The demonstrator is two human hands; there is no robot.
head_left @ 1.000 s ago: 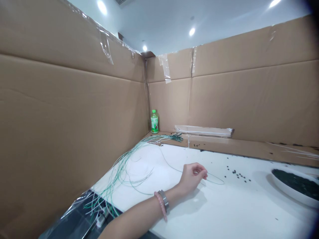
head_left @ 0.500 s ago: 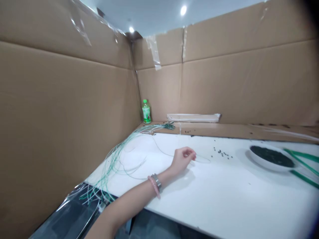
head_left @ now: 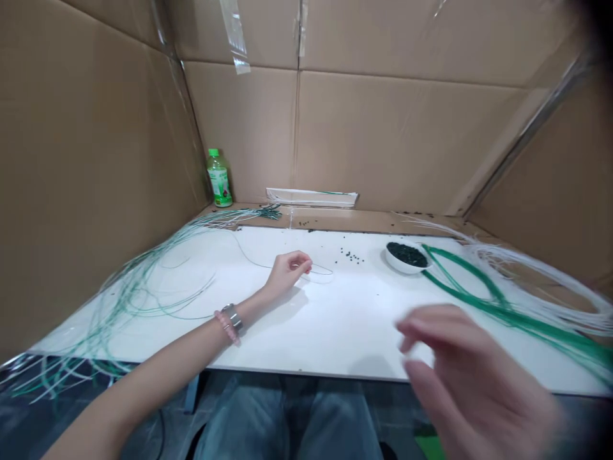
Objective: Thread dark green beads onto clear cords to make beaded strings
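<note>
White table edge (head_left: pixel 297 372), left hand (head_left: pixel 287 271) grip closed on thin wire (head_left: pixel 322 272), right hand (head_left: pixel 460 377) grip open, empty

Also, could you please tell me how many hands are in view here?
2: the left hand rests on the white table at a thin wire loop, and the right hand is raised and blurred at lower right.

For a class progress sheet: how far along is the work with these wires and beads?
Looks done: pale green-and-white wire strands lie fanned at left, dark-tipped at the far end. In hand: the left hand pinches a thin pale wire loop; the blurred right hand holds nothing visible. Seemingly left: a round white bowl of dark beads, thick green strands and a coil of white strands at right.
</note>
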